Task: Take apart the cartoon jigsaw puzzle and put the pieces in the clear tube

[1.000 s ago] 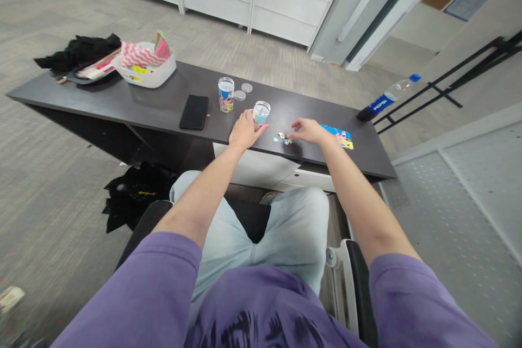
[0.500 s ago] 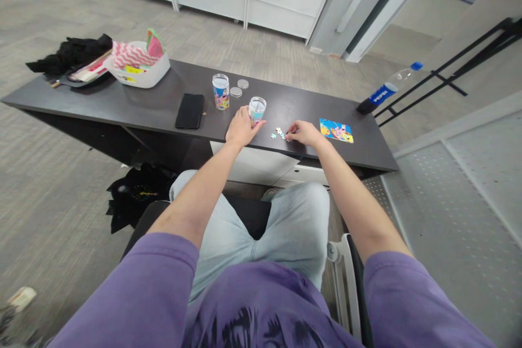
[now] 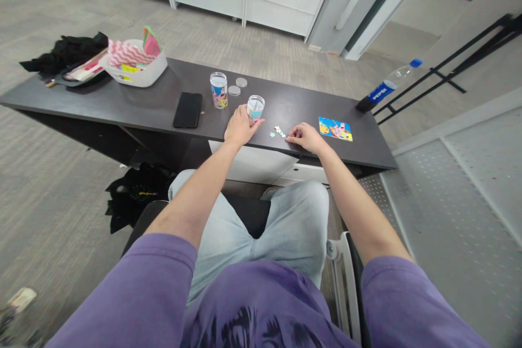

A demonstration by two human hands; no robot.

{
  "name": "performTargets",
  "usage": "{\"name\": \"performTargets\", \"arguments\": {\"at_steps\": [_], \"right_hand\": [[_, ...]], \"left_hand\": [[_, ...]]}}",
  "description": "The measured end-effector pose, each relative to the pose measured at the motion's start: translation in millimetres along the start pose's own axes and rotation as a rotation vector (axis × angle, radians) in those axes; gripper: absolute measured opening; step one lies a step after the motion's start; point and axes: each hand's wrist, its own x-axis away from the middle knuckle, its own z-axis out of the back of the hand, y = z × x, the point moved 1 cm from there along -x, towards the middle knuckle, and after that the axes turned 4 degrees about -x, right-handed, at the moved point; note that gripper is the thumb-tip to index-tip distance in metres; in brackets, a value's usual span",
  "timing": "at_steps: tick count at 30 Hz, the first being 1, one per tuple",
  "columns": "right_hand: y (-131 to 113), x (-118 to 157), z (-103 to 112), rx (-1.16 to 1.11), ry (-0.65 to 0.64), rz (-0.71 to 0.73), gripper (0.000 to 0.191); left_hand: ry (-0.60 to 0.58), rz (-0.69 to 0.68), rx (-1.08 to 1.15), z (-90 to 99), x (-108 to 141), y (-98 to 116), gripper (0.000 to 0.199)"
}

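Observation:
My left hand [image 3: 238, 126] is wrapped around an open clear jar [image 3: 255, 104] with a cartoon-printed label, which stands upright on the dark table. Several small jigsaw puzzle pieces [image 3: 278, 129] lie loose to the right of that jar. Over the right end of these pieces, the fingers of my right hand [image 3: 304, 136] are pinched together low at the tabletop. A puzzle piece seems to be at their tips, mostly hidden by the fingers. Behind my left hand stands a second open cartoon jar [image 3: 219, 91], with two round silver lids [image 3: 234, 90] lying beside it.
A cartoon picture card [image 3: 335, 129] lies right of my right hand. Near the table's right end stands a Pepsi bottle [image 3: 383, 89]. On the left are a black phone [image 3: 188, 110], a white basket [image 3: 149, 74] holding cloth and packets, and a black cloth bundle [image 3: 71, 53].
My right hand has shifted slightly at the puzzle pieces, its fingers now drawn closer together. My left hand stays on the jar. The whole view has moved a little.

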Motion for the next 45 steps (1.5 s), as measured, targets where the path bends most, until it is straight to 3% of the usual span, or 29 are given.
{"name": "performTargets", "arguments": {"at_steps": [21,33,45], "right_hand": [[4.4,25.0,0.0,-0.100,0.024,-0.047,0.033],[9.3,-11.5,9.0,-0.100,0.022,-0.093,0.036],[-0.5,-9.9,3.4,-0.176,-0.044,-0.099,0.040]], "left_hand": [[0.020,0.015,-0.043,-2.3,-0.3,0.7,0.054],[0.030,0.004,-0.051,-4.4,-1.0,-1.2,0.052],[0.015,0.016,-0.040,-1.3,-0.6,2.4,0.053]]}}
